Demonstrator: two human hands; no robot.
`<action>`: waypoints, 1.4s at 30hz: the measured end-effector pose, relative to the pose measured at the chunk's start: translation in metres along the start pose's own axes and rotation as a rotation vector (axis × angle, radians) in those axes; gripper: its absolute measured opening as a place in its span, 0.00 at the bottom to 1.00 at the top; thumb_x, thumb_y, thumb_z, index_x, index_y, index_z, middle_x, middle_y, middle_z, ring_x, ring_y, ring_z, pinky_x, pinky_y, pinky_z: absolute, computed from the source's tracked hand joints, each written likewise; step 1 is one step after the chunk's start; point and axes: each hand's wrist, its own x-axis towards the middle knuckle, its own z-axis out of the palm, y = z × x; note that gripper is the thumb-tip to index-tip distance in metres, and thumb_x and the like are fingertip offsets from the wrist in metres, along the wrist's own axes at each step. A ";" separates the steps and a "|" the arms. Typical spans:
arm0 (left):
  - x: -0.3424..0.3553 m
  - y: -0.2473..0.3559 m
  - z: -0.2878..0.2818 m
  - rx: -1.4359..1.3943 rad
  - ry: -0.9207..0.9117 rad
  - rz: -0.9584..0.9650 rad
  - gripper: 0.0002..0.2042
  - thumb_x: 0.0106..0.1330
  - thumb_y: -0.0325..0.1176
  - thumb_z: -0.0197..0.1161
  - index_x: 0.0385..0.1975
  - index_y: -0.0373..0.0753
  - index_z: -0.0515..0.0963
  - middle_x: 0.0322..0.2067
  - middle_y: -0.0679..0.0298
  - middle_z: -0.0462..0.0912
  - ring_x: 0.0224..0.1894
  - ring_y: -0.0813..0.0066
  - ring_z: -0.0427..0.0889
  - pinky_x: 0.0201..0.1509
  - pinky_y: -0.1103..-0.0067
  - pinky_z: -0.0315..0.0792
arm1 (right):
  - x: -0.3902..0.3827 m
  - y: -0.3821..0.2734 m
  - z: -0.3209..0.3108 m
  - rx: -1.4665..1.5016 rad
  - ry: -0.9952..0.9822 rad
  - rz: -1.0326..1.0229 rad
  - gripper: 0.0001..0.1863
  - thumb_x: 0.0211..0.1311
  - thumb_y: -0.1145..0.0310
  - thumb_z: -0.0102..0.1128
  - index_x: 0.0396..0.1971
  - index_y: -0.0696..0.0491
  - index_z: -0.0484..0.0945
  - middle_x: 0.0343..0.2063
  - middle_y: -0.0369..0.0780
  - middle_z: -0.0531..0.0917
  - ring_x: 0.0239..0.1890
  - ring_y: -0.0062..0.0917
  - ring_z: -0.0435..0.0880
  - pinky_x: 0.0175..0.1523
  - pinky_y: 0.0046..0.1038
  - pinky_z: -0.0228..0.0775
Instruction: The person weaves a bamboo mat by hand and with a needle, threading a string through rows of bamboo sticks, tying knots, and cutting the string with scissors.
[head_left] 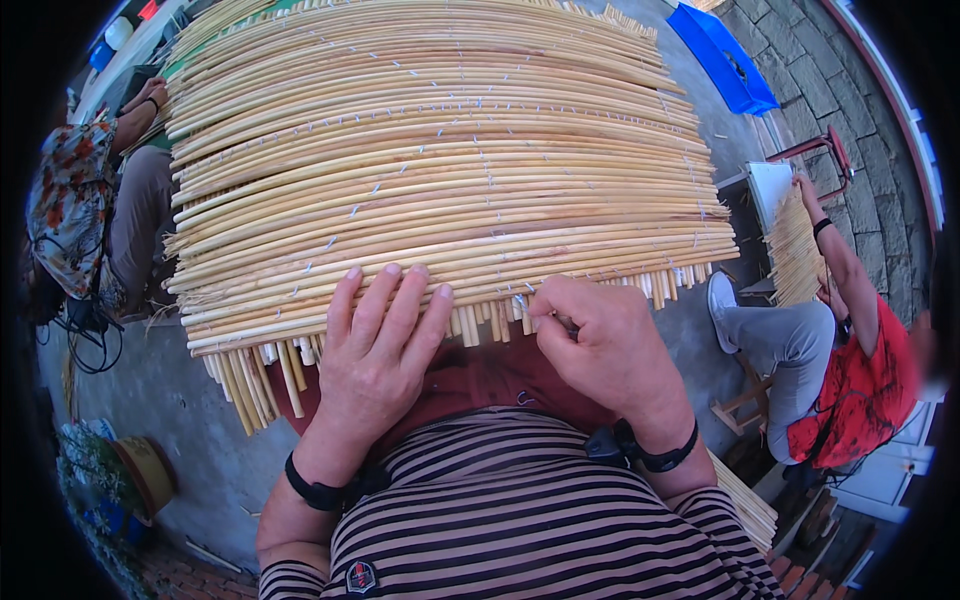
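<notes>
A wide mat of pale reed stalks (450,180), tied with rows of small white thread stitches, spreads out in front of me. My left hand (378,350) lies on its near edge with fingers stretched apart over the stalks. At the same edge, farther right, my right hand (605,345) is closed in a pinch against the mat. Whatever is between those fingers is too small or hidden to make out. Short stalk ends (262,385) stick out from beneath the near edge, toward my lap.
A person in a floral top (75,200) sits at the far left. On the right, another person in a red shirt (845,390) holds a smaller reed piece (792,250). A blue box (722,58) stands at the back right, and a potted plant (145,480) at the lower left.
</notes>
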 end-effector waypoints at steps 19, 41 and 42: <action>0.000 0.000 0.000 0.009 0.003 0.006 0.17 0.60 0.28 0.62 0.50 0.44 0.79 0.54 0.59 0.77 0.58 0.60 0.74 0.66 0.59 0.65 | -0.042 0.041 -0.016 0.664 -0.442 0.081 0.06 0.64 0.69 0.60 0.33 0.56 0.78 0.24 0.35 0.81 0.27 0.19 0.80 0.33 0.23 0.69; 0.014 0.017 0.007 0.125 -0.040 -0.059 0.23 0.58 0.27 0.60 0.56 0.47 0.76 0.56 0.57 0.74 0.59 0.58 0.71 0.65 0.57 0.63 | -0.027 0.078 0.100 -0.120 -0.532 -0.102 0.13 0.66 0.64 0.56 0.45 0.55 0.75 0.44 0.48 0.80 0.48 0.45 0.79 0.49 0.42 0.72; 0.013 0.016 0.008 0.135 -0.034 -0.061 0.21 0.59 0.27 0.59 0.55 0.47 0.77 0.56 0.56 0.74 0.58 0.59 0.72 0.65 0.58 0.63 | -0.020 0.082 0.109 -0.117 -0.533 -0.103 0.13 0.66 0.64 0.56 0.45 0.55 0.75 0.44 0.48 0.80 0.48 0.45 0.79 0.49 0.42 0.72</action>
